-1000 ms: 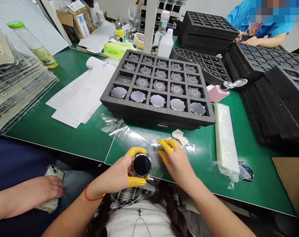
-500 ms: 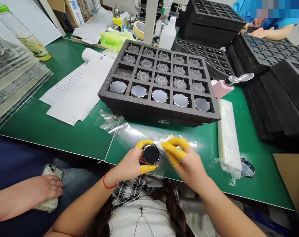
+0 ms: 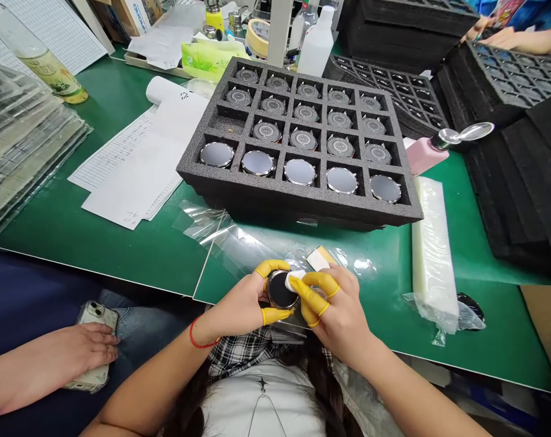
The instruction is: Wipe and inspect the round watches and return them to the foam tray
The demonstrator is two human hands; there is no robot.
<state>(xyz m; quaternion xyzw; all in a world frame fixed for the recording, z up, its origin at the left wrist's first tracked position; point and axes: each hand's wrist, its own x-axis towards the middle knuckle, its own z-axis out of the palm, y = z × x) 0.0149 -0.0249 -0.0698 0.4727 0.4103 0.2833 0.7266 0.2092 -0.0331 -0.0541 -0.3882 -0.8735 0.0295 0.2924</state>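
Observation:
A round watch head (image 3: 281,290) with a black face and a metal rim is gripped at its edge by my left hand (image 3: 252,300). Yellow finger cots cover the thumb and a finger there. My right hand (image 3: 332,300), also in yellow finger cots, pinches a small white wiping cloth (image 3: 294,279) and presses it against the upper right of the watch face. Beyond my hands stands a black foam tray (image 3: 298,197) of watch heads; the front row lies face up, the rows behind show their backs. One compartment (image 3: 229,123) at the left holds no watch.
Clear plastic film (image 3: 230,233) and a white-and-yellow block (image 3: 320,258) lie before the tray. To the right are a wrapped white pack (image 3: 432,243), a pink pump bottle (image 3: 428,156) and foam stacks (image 3: 525,176). At left, another person's hand (image 3: 82,352) rests on a phone.
My right hand has moved left and down, bringing the white cloth from beside the watch head onto its face. My left hand keeps its hold. The view has shifted slightly.

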